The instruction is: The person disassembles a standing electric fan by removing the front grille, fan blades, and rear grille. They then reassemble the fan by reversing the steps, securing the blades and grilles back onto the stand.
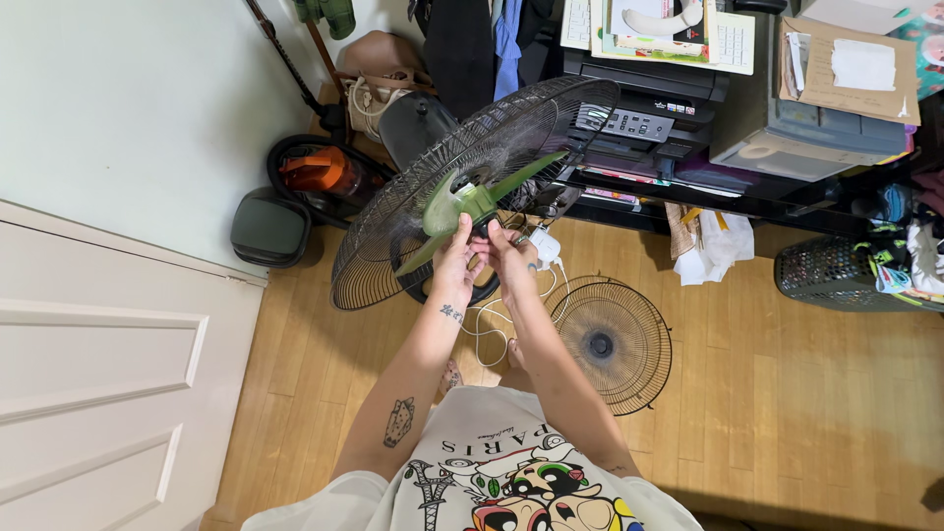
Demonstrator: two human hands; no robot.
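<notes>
Packages, labels and panels on the far right shelves

A flat brown cardboard envelope (854,71) lies on the grey box at the far right, with 1 white rectangular label (863,64) stuck on top. Left of it, the black printer's control panel (639,124) shows a small grey strip with coloured buttons. Below, on the floor, a crumpled white paper bag (713,246) leans against the shelf.

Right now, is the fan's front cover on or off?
Off. The front grille lies on the floor; both hands touch the bare green blades.
</notes>
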